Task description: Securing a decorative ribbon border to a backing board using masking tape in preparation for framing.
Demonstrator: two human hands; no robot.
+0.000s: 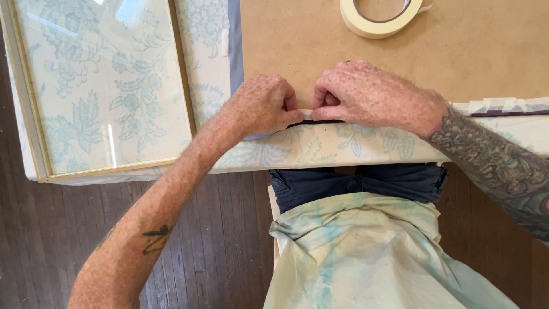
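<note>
**At the near edge of the board: tape being pressed along the seam**

At the near edge of the brown backing board (457, 51), both hands working side by side. Left hand (260, 106) curled, fingertips pinched on the pale tape strip (306, 116) at the dark seam. Right hand (372, 94) likewise curled, fingertips pinching the same strip just beside the left. Both grips closed on the strip; nothing else held. Floral-patterned paper (320, 146) folded over the desk-side edge below. Tape roll (380, 17) lying on the board, well apart. Glazed gold frame (103, 91) to the left.

Judged step: seating tape over the seam. Next move calls for even pressure outward, without creasing the strip.
</note>
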